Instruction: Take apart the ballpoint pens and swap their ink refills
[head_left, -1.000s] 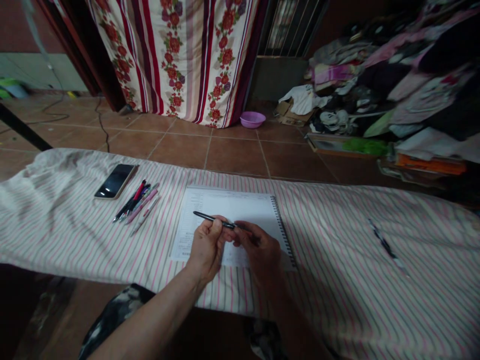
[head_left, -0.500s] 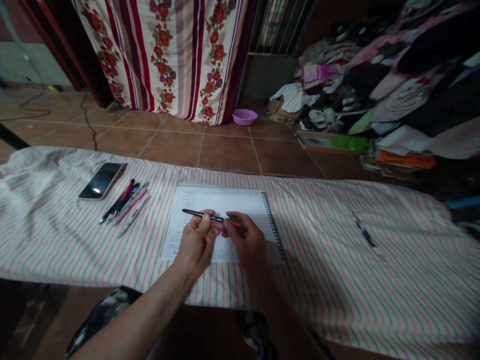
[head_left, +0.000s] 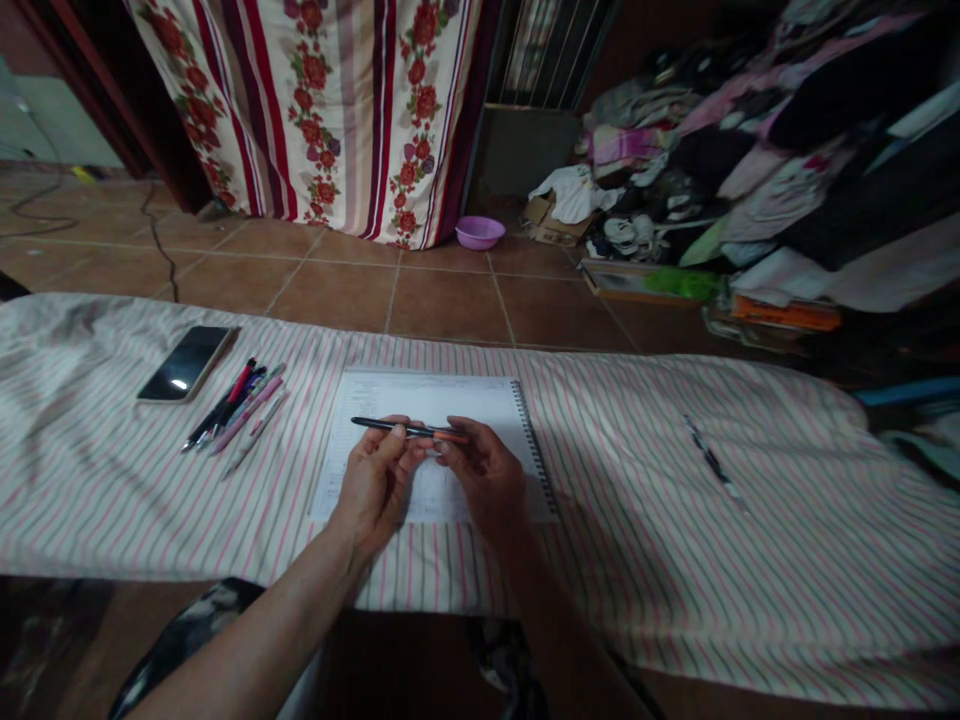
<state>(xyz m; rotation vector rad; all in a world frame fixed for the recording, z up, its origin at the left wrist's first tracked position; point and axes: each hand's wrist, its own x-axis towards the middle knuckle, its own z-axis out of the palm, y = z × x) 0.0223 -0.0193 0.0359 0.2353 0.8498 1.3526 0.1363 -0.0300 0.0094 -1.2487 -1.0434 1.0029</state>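
Note:
A black pen (head_left: 367, 423) with an orange-red section near its right end lies level between my two hands, above a spiral notebook (head_left: 480, 395). My left hand (head_left: 375, 480) is closed on the dark left part of the pen, thumb on top. The fingers of my right hand (head_left: 487, 475) are pinched around its right end, partly hiding it. Printed or written lines show on the notebook's page, too small to read. The notebook's spiral binding runs down its right side.
Left of the notebook lie a bundle of several pens (head_left: 240, 405) and a phone (head_left: 187, 365). A black-and-white pen (head_left: 712, 462) rests at the right on the striped cloth (head_left: 615, 570). Beyond are a purple basin (head_left: 480, 232), a floral curtain (head_left: 352, 120) and piled clothes (head_left: 750, 170).
The whole view has shifted slightly, so things appear a little further left. Both hands keep hold of the pen, and more of its orange-red section shows by my right fingers.

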